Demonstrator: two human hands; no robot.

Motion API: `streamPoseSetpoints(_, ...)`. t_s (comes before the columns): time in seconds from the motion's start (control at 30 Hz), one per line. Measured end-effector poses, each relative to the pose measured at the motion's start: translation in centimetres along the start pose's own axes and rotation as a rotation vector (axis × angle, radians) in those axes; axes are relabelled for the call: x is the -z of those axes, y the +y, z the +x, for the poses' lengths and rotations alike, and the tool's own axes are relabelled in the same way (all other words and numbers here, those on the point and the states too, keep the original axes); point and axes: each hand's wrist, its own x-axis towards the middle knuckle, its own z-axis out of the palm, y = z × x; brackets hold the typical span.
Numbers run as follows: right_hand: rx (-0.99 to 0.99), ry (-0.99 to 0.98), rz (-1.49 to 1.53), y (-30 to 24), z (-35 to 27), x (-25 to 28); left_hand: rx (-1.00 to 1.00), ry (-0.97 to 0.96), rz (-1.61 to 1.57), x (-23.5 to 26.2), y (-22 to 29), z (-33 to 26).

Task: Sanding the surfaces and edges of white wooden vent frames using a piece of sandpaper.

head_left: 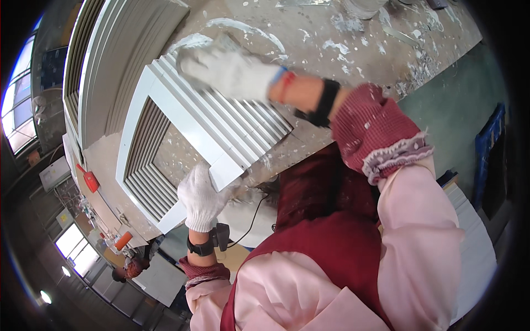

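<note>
The white louvred vent grille point(182, 138), a square frame of stepped slats, lies flat on the paint-spattered desk point(353, 49), its near corner overhanging the desk's edge toward the person. The left hand point(201, 196), in a white knit glove, has its fingers point(212, 179) closed around that near corner, gripping the frame. The right hand point(229, 69), also gloved, is pressed on the slats at the far corner; it looks motion-blurred, and whether its fingers are curled over something such as a cloth or lie flat cannot be told.

The step in hand appears to be wiping or rubbing down the slats while the frame is held steady; to do it well, the left grip should probably stay firm at the corner so the grille does not skid on the gritty desk; strokes of the right hand would best run along the slats rather than across them, since the thin fins could bend or catch the glove; pressure should stay light near the overhanging corner, where the frame could tip.

Beyond the right fingers more white frames point(110, 60) lie stacked; a black wristband point(323, 102) sits behind the right hand.
</note>
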Motion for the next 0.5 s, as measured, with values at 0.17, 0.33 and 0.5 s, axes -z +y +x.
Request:
streamPoseSetpoints(0.17,0.092,-0.066,0.136,-7.5,-12.1,5.7,0.004,-0.009,-0.058,-0.3,-0.7,-0.1)
streamPoseSetpoints(0.33,0.16,0.105,-0.066,-3.4,-1.6,0.7,-0.003,-0.01,-0.043,-0.4,-0.7,0.1)
streamPoseSetpoints(0.5,0.117,0.192,-0.196,-3.5,2.1,0.0,0.011,0.022,-0.048,-0.1,-0.5,0.5)
